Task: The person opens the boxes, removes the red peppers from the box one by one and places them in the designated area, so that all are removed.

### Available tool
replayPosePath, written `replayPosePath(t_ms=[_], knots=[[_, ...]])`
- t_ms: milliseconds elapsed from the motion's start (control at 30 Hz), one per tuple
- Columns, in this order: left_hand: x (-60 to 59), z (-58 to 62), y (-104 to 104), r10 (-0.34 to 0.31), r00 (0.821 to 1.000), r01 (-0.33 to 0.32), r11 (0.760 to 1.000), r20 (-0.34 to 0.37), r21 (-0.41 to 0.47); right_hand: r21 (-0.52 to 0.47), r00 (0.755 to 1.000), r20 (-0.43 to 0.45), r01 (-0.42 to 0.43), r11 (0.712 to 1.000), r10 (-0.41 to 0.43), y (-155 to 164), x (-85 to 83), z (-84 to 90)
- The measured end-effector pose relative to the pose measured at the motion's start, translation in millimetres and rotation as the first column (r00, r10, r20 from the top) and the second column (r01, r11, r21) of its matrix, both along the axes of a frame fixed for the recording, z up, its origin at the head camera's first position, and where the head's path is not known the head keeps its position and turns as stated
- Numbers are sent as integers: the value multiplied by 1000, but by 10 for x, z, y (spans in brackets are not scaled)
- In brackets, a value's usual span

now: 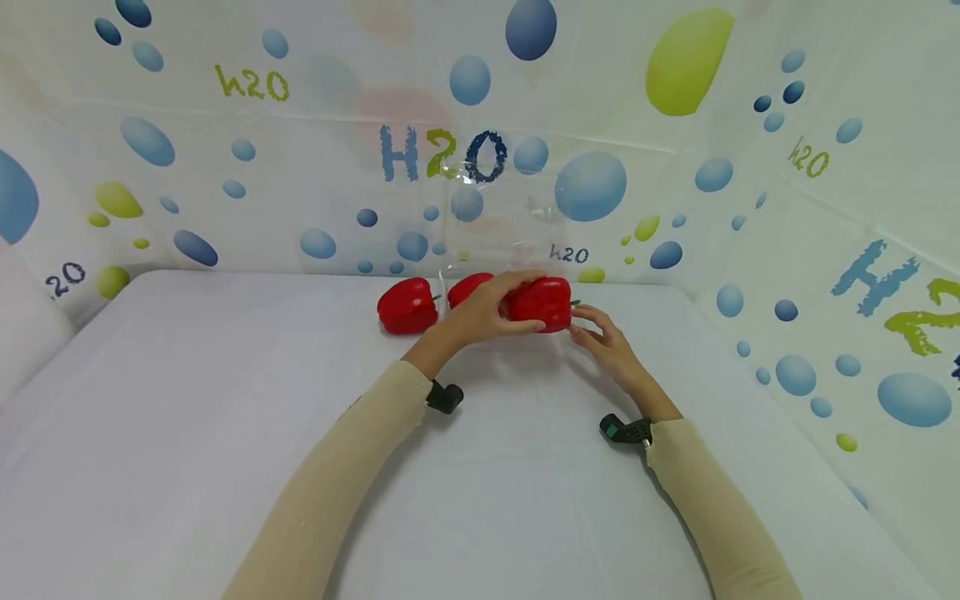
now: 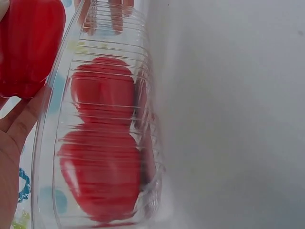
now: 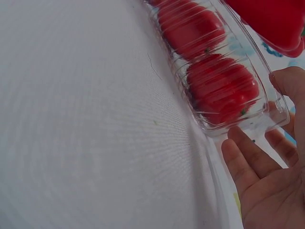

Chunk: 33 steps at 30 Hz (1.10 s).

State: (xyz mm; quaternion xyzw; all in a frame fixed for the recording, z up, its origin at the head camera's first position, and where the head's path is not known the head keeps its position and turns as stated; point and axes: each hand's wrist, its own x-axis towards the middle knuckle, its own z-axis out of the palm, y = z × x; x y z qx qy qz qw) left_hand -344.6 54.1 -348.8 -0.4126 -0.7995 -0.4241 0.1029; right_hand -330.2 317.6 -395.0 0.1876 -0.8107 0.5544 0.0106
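My left hand [image 1: 483,312] grips a red bell pepper [image 1: 547,304] with its thumb in front and fingers over the top. This pepper is above the open side of a clear ribbed plastic container [image 2: 42,143]. Inside the container are two more red bell peppers, a nearer one [image 2: 102,171] and a farther one [image 2: 105,90] in the left wrist view. With thumb and fingers, my right hand [image 3: 271,186] holds the rim at the container's right end. From the head, the held pepper and left hand hide part of the container.
Another red bell pepper [image 1: 407,306] lies on the white table cover [image 1: 187,375] just left of the container. Behind the table hangs a white curtain [image 1: 337,200] with blue and green spots, close to the container's back.
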Motion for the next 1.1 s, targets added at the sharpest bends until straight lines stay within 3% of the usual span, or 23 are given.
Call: replayPosePath(t_ms=[200, 433, 800, 1100], knots=[[42, 6, -80, -1, 1000, 2, 1000, -30, 20, -26, 1000, -7, -25, 999, 25, 8, -13, -17], [65, 10, -199, 12, 1000, -12, 1000, 4, 8, 1, 1000, 17, -22, 1000, 22, 0, -10, -15], [60, -25, -310, 15, 1000, -14, 1000, -16, 10, -33, 999, 10, -36, 999, 36, 22, -36, -33], [85, -53, -378, 34, 999, -34, 999, 6, -1, -57, 999, 6, -50, 997, 50, 26, -41, -44]])
